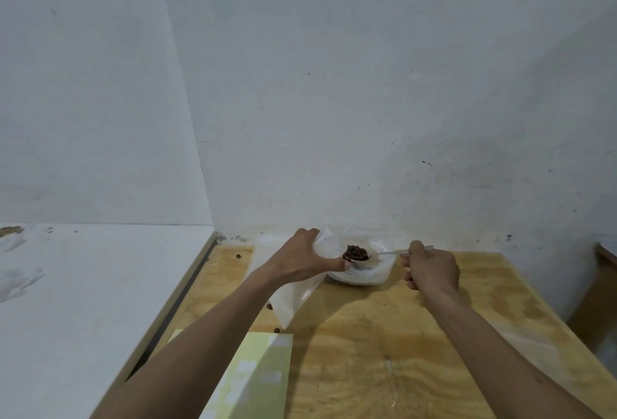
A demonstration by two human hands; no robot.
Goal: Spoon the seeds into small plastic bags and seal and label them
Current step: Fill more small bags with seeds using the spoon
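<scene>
Plywood tabletop [417, 335] against a pale wall. At its far edge, left hand [302, 260] grips the plastic bag [293, 298] by its mouth; right hand [430, 270] pinches a spoon [387, 253] heaped with seeds [356, 253]. Risk: the limp mouth closing, or a tilted spoon, scattering seeds.

Seeds [356, 253]: dark brown. Bag [293, 298]: clear, milky. Table [384, 335]: tan plywood, wavy grain. Label sheet [257, 382], lower centre: pale yellow-green, white patches. Wall [334, 84]: white, speckled.

Dim, even indoor light; soft shadows under forearms on table [417, 335]; wide-angle bending at edges; slight overall softness.
</scene>
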